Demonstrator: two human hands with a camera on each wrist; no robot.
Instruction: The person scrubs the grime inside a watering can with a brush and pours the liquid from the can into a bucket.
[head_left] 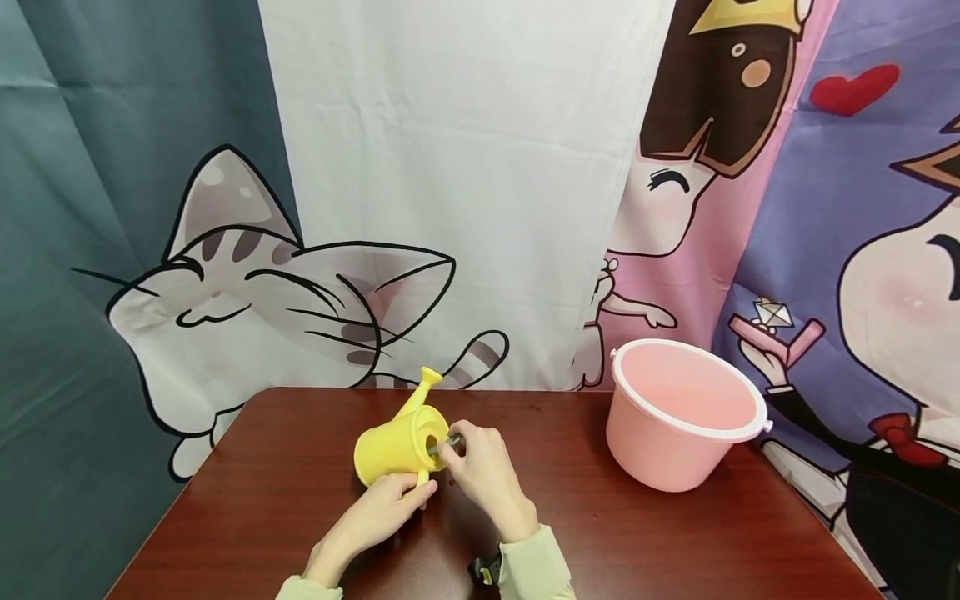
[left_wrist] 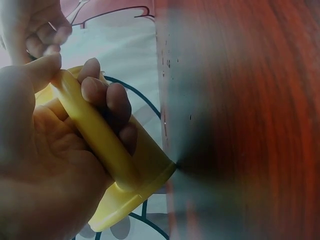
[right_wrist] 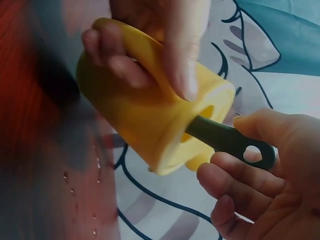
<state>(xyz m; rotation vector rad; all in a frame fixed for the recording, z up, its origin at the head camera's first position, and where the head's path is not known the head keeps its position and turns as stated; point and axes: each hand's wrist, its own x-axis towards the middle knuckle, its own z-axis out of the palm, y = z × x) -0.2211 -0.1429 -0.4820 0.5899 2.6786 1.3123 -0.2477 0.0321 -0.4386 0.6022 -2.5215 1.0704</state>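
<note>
A yellow watering can (head_left: 382,452) is tilted over the table, its opening facing right and its spout (head_left: 420,393) pointing up. My left hand (head_left: 381,507) grips the can's handle (left_wrist: 95,135), with the fingers wrapped round it. To the right of the opening, my right hand (head_left: 486,473) pinches a dark green handle (right_wrist: 215,134) with a hole near its end. The other end of that green tool is inside the can and hidden, so its kind does not show. Whether the can's base touches the table cannot be told.
A pink bucket (head_left: 645,446) with a white rim stands at the right on the brown table (head_left: 285,467). Small shiny specks (right_wrist: 98,162) dot the tabletop. Behind hangs a cartoon-printed cloth (head_left: 465,167). Something small and black (head_left: 484,571) is at the right sleeve.
</note>
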